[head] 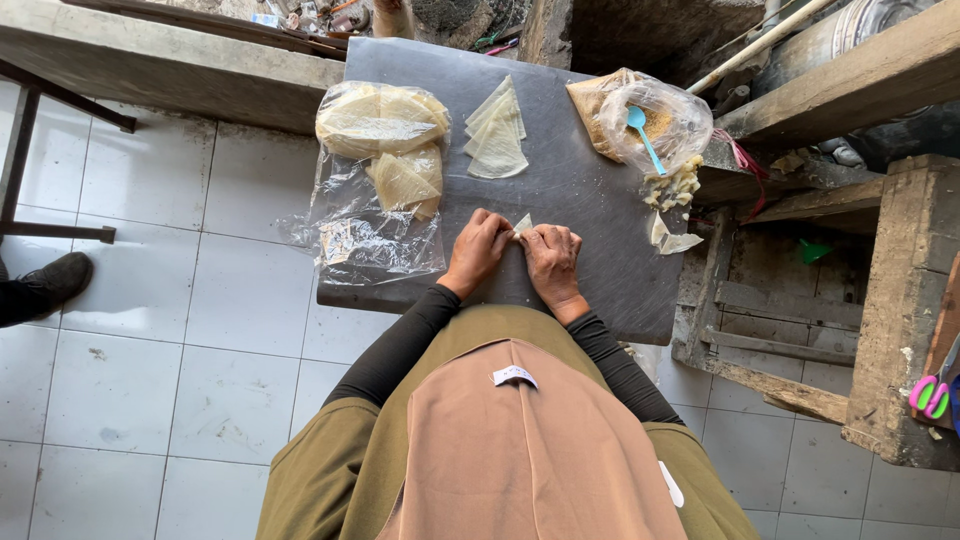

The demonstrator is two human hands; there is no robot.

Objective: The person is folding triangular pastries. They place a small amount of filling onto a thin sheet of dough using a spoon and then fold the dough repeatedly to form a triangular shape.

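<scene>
Pastry: a pale, thin wrapper piece [522, 224] sits pinched between both hands; only a small pointed corner shows above the fingers.
Left hand: the left hand [479, 250] is closed on the wrapper's left edge, knuckles up, resting on the grey board [580, 200].
Right hand: the right hand [551, 255] is closed on the right edge, touching the left at the fingertips.
Doing it well: judging by the pinch, this is a fold; keeping both thumbs close to the crease and pressing evenly should keep the thin sheet from tearing or springing open.
Folded stack: a few triangular sheets [496, 130] lie beyond the grip, well apart from it.
Left bag: a clear plastic bag [378, 170], beyond and left of the grip, holds round and folded wrapper sheets.
Right bag: a clear bag [655, 120], beyond and right of the grip, holds yellowish filling and a blue spoon [645, 135].
Loose bits: crumbly filling [672, 186] and a scrap of wrapper lie right of the grip.
</scene>
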